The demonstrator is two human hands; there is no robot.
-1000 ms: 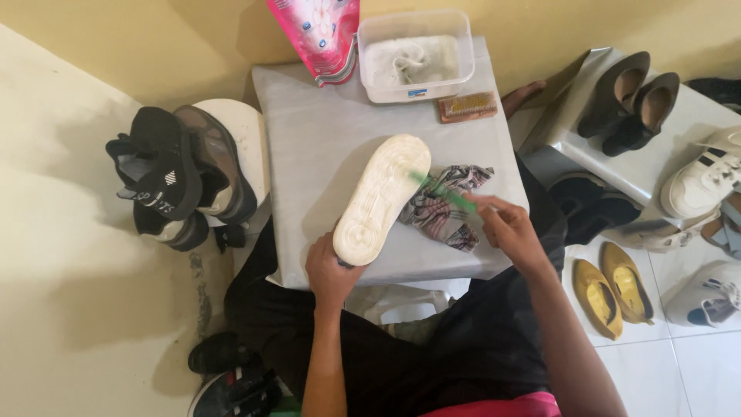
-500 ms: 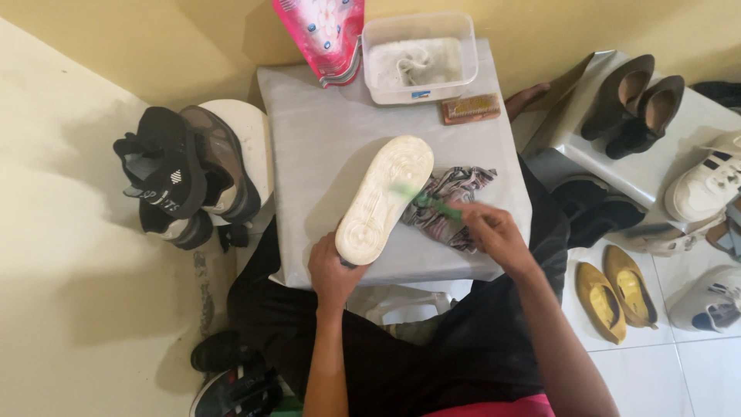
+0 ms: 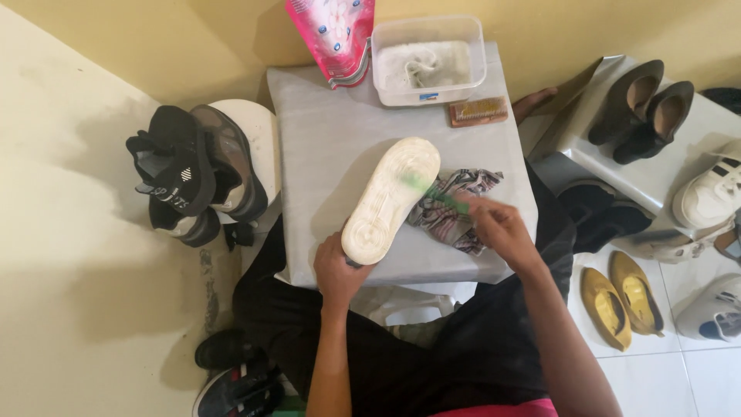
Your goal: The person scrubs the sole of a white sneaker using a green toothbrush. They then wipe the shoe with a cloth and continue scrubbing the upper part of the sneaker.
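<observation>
Sneaker (image 3: 390, 201), white and turned sole-up, lay on the small table (image 3: 324, 139) draped in grey-white sheeting, its long axis running diagonally: heel toward the person at lower left, toe pointing up and right toward the clear plastic tub (image 3: 428, 58) of soapy water at the far edge. A patterned rag (image 3: 455, 208) was bunched just beside the shoe's right flank. The left hand (image 3: 340, 270) was closed around the heel end, bracing it at the table's near edge. The right hand (image 3: 498, 228) was wrapped tight on a green brush (image 3: 436, 193), whose head touched the sole near the forefoot; the hand looked blurred.

Risks, as a judgement: the heel sat close to the table's edge, so a hard stroke toward the body could push the shoe off into the lap. The smooth sheeting could also slide under pressure. Bristles flicking sideways might spatter the pink pouch (image 3: 332, 38) and wooden scrub brush (image 3: 478, 110) near the tub.
</observation>
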